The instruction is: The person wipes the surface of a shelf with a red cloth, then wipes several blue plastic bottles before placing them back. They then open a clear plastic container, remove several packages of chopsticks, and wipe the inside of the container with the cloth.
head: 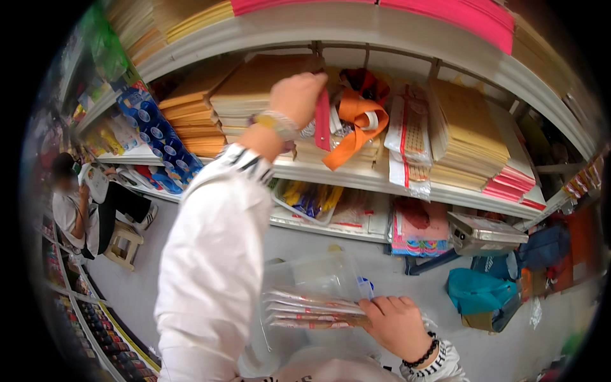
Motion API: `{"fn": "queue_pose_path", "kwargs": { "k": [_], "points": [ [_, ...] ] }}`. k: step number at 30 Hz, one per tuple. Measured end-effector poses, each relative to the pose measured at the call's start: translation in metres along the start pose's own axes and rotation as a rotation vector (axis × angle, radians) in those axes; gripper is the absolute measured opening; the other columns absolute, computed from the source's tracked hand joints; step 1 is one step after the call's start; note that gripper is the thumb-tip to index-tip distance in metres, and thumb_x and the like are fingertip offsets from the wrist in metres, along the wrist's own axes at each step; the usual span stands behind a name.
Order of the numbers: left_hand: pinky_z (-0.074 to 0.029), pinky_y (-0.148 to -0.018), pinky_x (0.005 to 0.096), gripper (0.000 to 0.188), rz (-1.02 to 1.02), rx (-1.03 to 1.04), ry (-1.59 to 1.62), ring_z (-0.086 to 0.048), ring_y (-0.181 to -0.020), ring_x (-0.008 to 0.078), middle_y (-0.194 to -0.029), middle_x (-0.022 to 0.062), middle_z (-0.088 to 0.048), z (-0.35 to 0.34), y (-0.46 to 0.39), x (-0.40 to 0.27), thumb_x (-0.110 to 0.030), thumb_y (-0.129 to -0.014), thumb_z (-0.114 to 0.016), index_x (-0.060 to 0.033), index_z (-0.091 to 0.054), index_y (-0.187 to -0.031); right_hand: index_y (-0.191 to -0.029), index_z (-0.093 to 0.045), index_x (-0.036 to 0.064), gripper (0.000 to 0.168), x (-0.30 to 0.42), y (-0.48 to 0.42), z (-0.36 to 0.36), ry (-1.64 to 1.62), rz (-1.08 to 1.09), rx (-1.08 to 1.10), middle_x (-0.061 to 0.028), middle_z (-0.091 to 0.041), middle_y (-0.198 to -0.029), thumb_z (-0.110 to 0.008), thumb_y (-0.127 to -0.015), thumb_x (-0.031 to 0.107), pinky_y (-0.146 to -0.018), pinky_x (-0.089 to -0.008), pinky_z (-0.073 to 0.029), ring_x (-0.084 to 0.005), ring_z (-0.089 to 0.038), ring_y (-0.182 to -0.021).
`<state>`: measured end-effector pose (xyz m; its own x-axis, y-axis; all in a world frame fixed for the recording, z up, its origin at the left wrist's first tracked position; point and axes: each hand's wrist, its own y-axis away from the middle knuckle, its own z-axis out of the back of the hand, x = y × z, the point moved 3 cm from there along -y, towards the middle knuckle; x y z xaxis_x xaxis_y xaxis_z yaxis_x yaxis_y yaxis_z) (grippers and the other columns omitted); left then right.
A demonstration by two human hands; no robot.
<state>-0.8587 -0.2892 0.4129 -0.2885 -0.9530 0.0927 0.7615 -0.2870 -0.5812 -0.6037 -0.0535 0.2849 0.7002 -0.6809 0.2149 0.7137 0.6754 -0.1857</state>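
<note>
My left hand reaches up to the middle shelf, its fingers closed at the top of a red strap that hangs down. Its fingertips are partly hidden. Beside it an orange strap drapes over the shelf's front, among white and dark straps. My right hand, low in front of me, grips several flat clear-plastic packets with red print by their right ends. These packets are over a translucent plastic bin. Similar packets with a red stripe lie on the shelf right of the straps.
Brown envelope stacks and orange-brown ones fill the shelf. Below sit a tray of yellow and purple items and a metal scale. A teal bag is at right. A person sits on a stool at left.
</note>
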Motion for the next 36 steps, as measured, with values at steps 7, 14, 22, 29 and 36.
{"fn": "queue_pose_path", "kwargs": {
  "k": [7, 14, 22, 29, 36],
  "points": [
    [-0.047, -0.073, 0.0409, 0.042, 0.088, -0.093, -0.115, -0.055, -0.092, 0.0301, -0.101, 0.0149, -0.057, 0.000, 0.030, 0.016, -0.007, -0.073, -0.053, -0.0113, -0.050, -0.114, -0.100, -0.054, 0.007, 0.044, -0.020, 0.011, 0.006, -0.133, -0.160, -0.077, -0.0084, -0.053, -0.079, -0.069, -0.059, 0.015, -0.058, -0.0359, -0.041, -0.0263, -0.054, -0.069],
    [-0.048, -0.064, 0.0327, 0.019, 0.070, 0.683, 0.639, -0.059, -0.074, 0.0251, -0.079, 0.0110, -0.059, 0.092, 0.261, -0.040, -0.012, -0.074, -0.061, -0.0017, -0.061, -0.090, -0.113, -0.045, -0.002, 0.042, -0.074, 0.090, -0.030, -0.657, -0.757, -0.341, -0.0118, -0.056, -0.100, -0.063, -0.075, 0.008, -0.077, -0.0286, -0.043, -0.0160, -0.053, -0.086],
    [-0.048, -0.067, 0.0351, 0.031, 0.209, 0.991, 0.584, -0.059, -0.081, 0.0275, -0.086, 0.0108, -0.060, 0.085, 0.441, -0.144, -0.009, -0.063, -0.065, -0.0049, -0.059, -0.093, -0.112, -0.046, -0.004, 0.040, -0.097, 0.122, -0.111, -0.859, -0.861, -0.245, -0.0092, -0.056, -0.102, -0.063, -0.078, 0.011, -0.079, -0.0255, -0.041, -0.0137, -0.051, -0.088],
    [-0.046, -0.054, 0.0375, 0.025, 0.335, 0.608, 0.256, -0.057, -0.058, 0.0299, -0.067, 0.0119, -0.059, 0.130, 0.411, -0.094, 0.001, -0.056, -0.055, -0.0063, -0.057, -0.079, -0.115, -0.044, -0.005, 0.040, -0.107, 0.145, -0.137, -1.228, -1.022, -0.402, -0.0088, -0.057, -0.101, -0.060, -0.081, 0.009, -0.073, -0.0247, -0.045, -0.0123, -0.054, -0.085],
    [-0.043, -0.054, 0.0214, 0.022, 1.213, -0.023, 0.539, -0.056, -0.061, 0.0105, -0.070, 0.0048, -0.061, 0.147, 0.523, 0.040, -0.021, -0.083, -0.061, 0.0003, -0.058, -0.086, -0.114, -0.044, -0.004, 0.040, -0.114, 0.158, -0.157, -1.649, -1.320, -0.422, -0.0120, -0.059, -0.097, -0.060, -0.082, 0.015, -0.070, -0.0301, -0.051, -0.0198, -0.061, -0.082]
  ]
}}
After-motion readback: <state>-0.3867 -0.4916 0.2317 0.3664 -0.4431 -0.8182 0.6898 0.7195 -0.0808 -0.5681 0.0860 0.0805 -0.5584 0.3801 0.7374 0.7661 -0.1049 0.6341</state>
